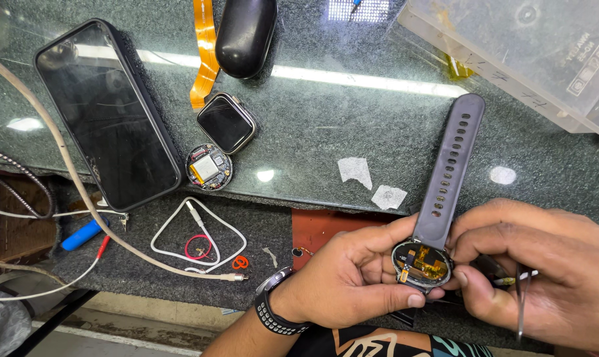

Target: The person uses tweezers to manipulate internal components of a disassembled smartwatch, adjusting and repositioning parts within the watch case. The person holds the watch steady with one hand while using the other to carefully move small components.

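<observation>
**Opened round smartwatch held over the table edge**

From my feed I saw the left hand (pixel 352 277) cradling a round smartwatch case (pixel 421 264) from below and the side, its grip closed around the rim with the thumb under the lower edge. The case was open, showing orange flex ribbon and a small board inside. Its grey perforated strap (pixel 451 165) stood up and away from the hands, over the dark stone table (pixel 326 132). The right hand (pixel 544 271) closed in from the other side, fingers curled on the case edge, its grip also shut on a pair of thin metal tweezers (pixel 521 297) that hung down along the palm.

The watch sat just off the table's front edge, above a red patch and grey mat, not resting on anything.

As I judged it, the main risk was the exposed flex ribbon: a slip of the tweezers or a squeeze from either thumb could crease or tear it. A loosened hold could also drop the case, since nothing lay directly beneath it.

Further back on the table lay a black smartphone (pixel 108 112), a square watch screen (pixel 226 123), a second opened round module (pixel 209 167), an orange flex cable (pixel 204 53), a black earbud case (pixel 245 33) and two scraps of white tape (pixel 372 182).
</observation>
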